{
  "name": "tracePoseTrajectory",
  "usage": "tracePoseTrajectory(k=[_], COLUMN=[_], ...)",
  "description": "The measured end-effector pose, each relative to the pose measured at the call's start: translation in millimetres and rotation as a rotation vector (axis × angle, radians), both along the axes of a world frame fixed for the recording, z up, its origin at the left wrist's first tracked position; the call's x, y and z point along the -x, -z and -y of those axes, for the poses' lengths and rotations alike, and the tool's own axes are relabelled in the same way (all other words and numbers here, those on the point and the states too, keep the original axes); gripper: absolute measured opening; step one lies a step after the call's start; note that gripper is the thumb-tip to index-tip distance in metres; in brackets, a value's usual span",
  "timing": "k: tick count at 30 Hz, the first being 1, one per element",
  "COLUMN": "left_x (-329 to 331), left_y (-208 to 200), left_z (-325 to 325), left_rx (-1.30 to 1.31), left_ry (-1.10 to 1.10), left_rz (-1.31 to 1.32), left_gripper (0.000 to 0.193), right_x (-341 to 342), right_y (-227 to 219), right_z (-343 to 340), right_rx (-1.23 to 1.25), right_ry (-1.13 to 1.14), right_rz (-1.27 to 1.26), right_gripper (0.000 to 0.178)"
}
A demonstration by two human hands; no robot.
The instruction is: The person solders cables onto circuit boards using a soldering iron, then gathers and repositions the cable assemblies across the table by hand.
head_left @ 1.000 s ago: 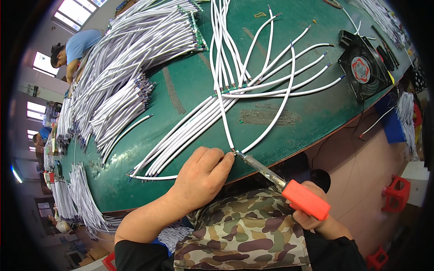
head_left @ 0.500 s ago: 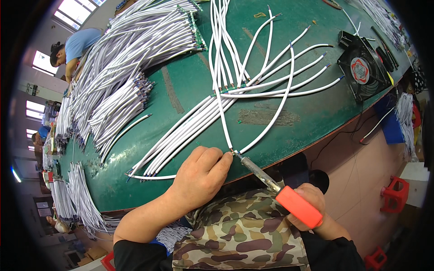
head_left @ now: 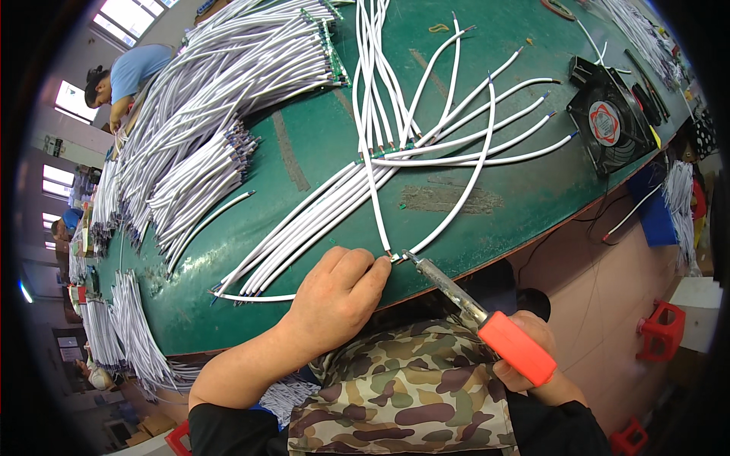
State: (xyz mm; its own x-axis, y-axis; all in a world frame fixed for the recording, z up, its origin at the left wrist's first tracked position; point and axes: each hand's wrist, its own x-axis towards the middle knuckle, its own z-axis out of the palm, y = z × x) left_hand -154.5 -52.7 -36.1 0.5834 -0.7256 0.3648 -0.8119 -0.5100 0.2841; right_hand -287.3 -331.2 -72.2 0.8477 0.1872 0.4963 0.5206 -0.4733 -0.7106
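At the near edge of the green table, my left hand point(head_left: 340, 292) is closed with thumb and fingertips pinching a white cable point(head_left: 262, 298); its end meets a small joint where two more cables come together. My right hand point(head_left: 528, 346) wraps around the red handle of a soldering iron point(head_left: 521, 348). The iron's metal tip point(head_left: 413, 257) lies just right of the joint, by the end of the curved white cable point(head_left: 465, 196). Further up the table, a small green circuit strip point(head_left: 386, 154) has several white cables fanning out from it. The exact grip of my left fingertips is hidden.
Large bundles of white cables point(head_left: 228, 91) pile up at the left of the table point(head_left: 319, 121). A black fan point(head_left: 608, 121) stands at the right edge. Red stools point(head_left: 660, 330) are on the floor at right. Another person point(head_left: 129, 76) bends over at far left.
The soldering iron's tip has shifted slightly right, away from my left fingertips, and my right hand has moved a little right with it. My left hand stays nearly still.
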Motion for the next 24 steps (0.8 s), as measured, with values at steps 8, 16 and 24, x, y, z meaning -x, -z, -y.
tracePoseTrajectory(k=[8, 16, 24], left_x=[1, -2, -31], left_y=[2, 2, -44], left_z=[0, 1, 19], left_rx=[0.014, 0.024, -0.153], left_ry=[0.001, 0.007, 0.104], left_rz=[0.004, 0.014, 0.140], left_gripper=[0.041, 0.041, 0.042], right_x=[2, 1, 3], right_y=[12, 16, -6], right_z=[5, 4, 12], right_rx=[0.039, 0.026, -0.106], right_ry=[-0.085, -0.080, 0.129], right_rz=[-0.018, -0.006, -0.069], right_gripper=[0.057, 0.061, 0.032])
